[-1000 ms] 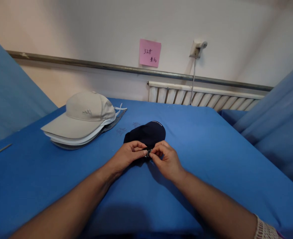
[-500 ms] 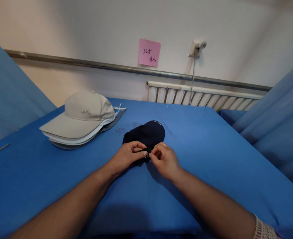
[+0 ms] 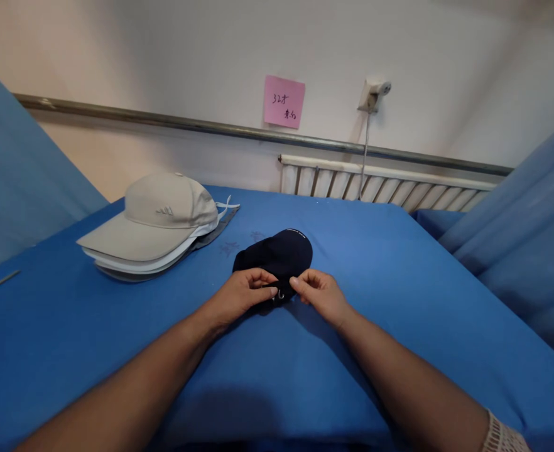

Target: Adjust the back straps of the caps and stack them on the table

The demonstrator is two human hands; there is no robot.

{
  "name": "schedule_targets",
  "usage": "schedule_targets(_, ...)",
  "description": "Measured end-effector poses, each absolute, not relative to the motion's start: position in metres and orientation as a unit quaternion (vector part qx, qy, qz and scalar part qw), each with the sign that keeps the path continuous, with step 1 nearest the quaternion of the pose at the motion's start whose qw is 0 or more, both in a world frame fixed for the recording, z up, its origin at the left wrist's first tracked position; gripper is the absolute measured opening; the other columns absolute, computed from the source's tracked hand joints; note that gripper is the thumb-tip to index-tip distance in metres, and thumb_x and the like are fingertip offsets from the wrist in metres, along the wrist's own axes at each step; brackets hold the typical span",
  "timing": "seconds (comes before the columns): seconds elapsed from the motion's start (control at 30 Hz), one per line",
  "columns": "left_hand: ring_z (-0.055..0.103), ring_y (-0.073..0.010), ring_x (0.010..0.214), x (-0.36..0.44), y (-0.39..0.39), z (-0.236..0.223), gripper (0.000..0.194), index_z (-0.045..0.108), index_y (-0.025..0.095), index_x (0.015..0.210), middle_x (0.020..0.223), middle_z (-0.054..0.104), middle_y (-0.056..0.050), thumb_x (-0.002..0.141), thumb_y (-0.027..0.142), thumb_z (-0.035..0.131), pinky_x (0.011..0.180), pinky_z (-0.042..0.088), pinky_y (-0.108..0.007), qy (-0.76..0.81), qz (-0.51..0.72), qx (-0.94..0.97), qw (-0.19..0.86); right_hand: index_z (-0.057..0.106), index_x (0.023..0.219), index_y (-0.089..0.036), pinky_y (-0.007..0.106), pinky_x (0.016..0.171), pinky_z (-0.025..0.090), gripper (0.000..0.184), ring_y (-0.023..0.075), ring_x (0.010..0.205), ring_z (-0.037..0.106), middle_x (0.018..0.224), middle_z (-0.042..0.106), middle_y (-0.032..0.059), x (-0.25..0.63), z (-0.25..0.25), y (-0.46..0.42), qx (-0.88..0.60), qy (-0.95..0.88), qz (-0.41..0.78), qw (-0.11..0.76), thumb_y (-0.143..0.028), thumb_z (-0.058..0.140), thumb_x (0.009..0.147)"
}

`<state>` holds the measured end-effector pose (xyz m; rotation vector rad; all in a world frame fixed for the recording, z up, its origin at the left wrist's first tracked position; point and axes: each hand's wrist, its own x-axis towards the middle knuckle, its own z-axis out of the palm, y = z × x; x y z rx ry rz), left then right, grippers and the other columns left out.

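Observation:
A dark navy cap (image 3: 279, 254) lies on the blue-covered table (image 3: 375, 295), its near edge toward me. My left hand (image 3: 242, 295) pinches that near edge, fingers curled over the fabric. My right hand (image 3: 321, 294) pinches the same edge from the right, thumb and forefinger together. Between the two hands a small metal buckle (image 3: 281, 292) shows on the cap's back strap.
A stack of beige and white caps (image 3: 157, 223) sits at the table's back left. A pink sticky note (image 3: 284, 101), a wall socket with a cord (image 3: 371, 94) and a radiator (image 3: 380, 185) are on the wall behind. Blue fabric screens stand at both sides.
My right hand has shifted slightly right and up, away from the buckle, which now shows between the hands. My left hand has stayed on the cap's edge.

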<state>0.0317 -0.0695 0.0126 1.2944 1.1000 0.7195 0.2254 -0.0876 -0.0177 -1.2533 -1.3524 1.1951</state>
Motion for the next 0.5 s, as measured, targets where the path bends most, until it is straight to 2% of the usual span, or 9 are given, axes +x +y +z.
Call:
schedule_targets(0.1,0.057,-0.0108,0.062,0.0321,-0.0686,0.0111,0.033,0.064,0.014,0.088,0.074,0.065,0.0,0.064,0.031,0.08,0.062,0.043,-0.026,0.472,0.317,0.556,0.607,0.057,0.066,-0.02,0.024,0.052,0.035,0.022,0.0099,0.054,0.045,0.063,0.053,-0.0028,0.2203,-0.0212,-0.092,-0.509,-0.577,0.432,0.471,-0.037,0.07,0.074)
schedule_targets(0.23,0.05,-0.0086,0.053,0.034,-0.0674,0.0081,0.029,0.061,0.014,0.08,0.061,0.059,0.003,0.064,0.03,0.078,0.054,0.037,-0.023,0.481,0.32,0.559,0.594,0.055,0.061,-0.019,0.025,0.059,0.041,0.015,0.0112,0.067,0.052,0.082,0.057,0.0017,0.2205,-0.0236,-0.094,-0.458,-0.619,0.403,0.494,-0.024,0.065,0.073)
schedule_targets(0.37,0.047,-0.0082,0.05,0.0357,-0.0678,0.0063,0.029,0.058,0.015,0.077,0.056,0.054,0.005,0.064,0.032,0.076,0.05,0.033,-0.023,0.496,0.334,0.555,0.578,0.056,0.061,-0.019,0.026,0.063,0.042,0.014,0.0126,0.073,0.055,0.088,0.058,0.0031,0.2255,-0.0235,-0.0924,-0.424,-0.624,0.442,0.486,-0.023,0.064,0.072)
schedule_targets(0.5,0.047,-0.0087,0.051,0.035,-0.0698,0.0098,0.03,0.058,0.015,0.08,0.058,0.055,0.004,0.064,0.033,0.076,0.052,0.035,-0.023,0.488,0.33,0.554,0.588,0.057,0.06,-0.02,0.028,0.067,0.043,0.015,0.0136,0.073,0.055,0.083,0.058,0.0024,0.2277,-0.0245,-0.089,-0.436,-0.61,0.439,0.495,-0.025,0.065,0.071)
